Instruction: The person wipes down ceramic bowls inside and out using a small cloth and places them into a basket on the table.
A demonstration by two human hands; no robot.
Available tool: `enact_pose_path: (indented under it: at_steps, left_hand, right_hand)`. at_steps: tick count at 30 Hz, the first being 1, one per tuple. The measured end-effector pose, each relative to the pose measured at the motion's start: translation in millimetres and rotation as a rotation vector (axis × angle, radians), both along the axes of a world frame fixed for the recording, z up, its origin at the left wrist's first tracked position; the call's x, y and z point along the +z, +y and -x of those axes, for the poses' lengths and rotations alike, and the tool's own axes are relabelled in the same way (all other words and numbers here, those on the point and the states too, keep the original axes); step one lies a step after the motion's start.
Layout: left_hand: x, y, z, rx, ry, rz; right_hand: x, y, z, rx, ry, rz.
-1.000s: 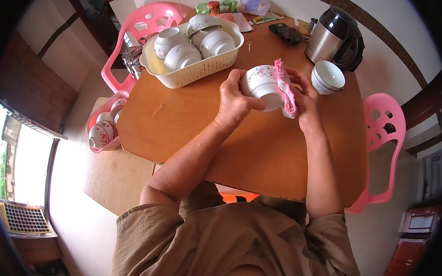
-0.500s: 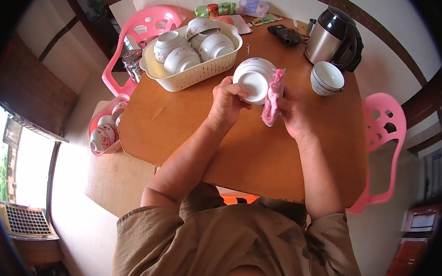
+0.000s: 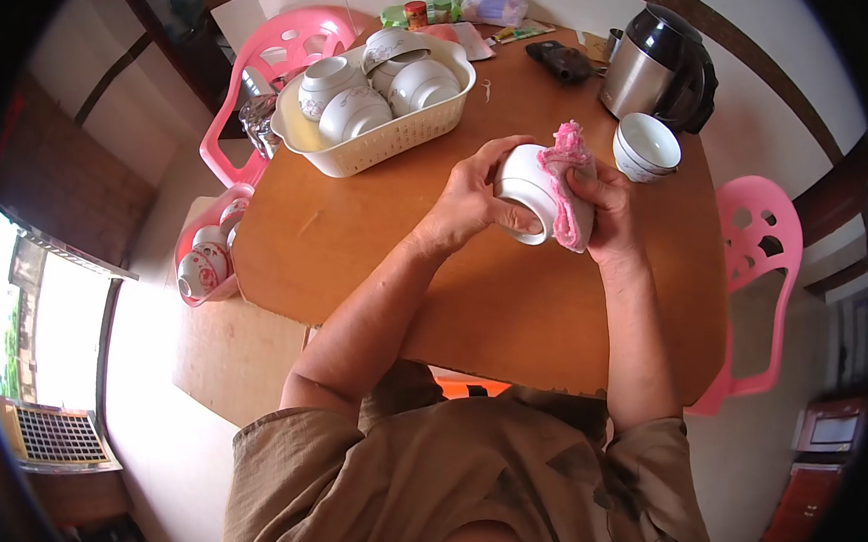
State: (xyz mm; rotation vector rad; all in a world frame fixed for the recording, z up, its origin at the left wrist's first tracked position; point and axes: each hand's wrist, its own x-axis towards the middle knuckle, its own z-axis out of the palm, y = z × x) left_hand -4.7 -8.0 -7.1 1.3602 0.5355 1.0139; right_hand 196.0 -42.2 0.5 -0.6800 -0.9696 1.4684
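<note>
Over the middle of the table, my left hand (image 3: 478, 202) is closed on a white bowl (image 3: 526, 190), its thumb at the foot ring and its fingers over the far side. The bowl is tipped with its base toward me and to the left. A pink and white cloth (image 3: 569, 190) is pressed to the bowl's right side by my right hand (image 3: 607, 208), whose thumb lies on the cloth. The other fingers of that hand are mostly hidden behind it. Right of my hands, white bowls (image 3: 647, 145) stand nested and upright on the table.
A cream basket (image 3: 388, 141) of upturned bowls stands at the back left of the brown table (image 3: 354, 236). A steel kettle (image 3: 639, 69) is at the back right. Patterned bowls sit in a pink basin (image 3: 186, 259) on the left. Pink chairs (image 3: 760, 224) flank the table.
Both hands have moved a little right with the bowl and cloth. The bowl has turned, its base now lower, and the cloth now wraps more over its side.
</note>
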Motion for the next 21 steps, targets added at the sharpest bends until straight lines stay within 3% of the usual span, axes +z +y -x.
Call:
enact_pose_path:
  at_steps: [11, 21]
  left_hand:
    - [-17, -1, -3, 0.13, -0.165, 0.416]
    - [-38, 14, 0, 0.059, -0.425, 0.621]
  right_hand:
    - [-5, 2, 19, -0.088, -0.024, -0.044]
    - [-24, 4, 43, -0.229, -0.18, -0.141]
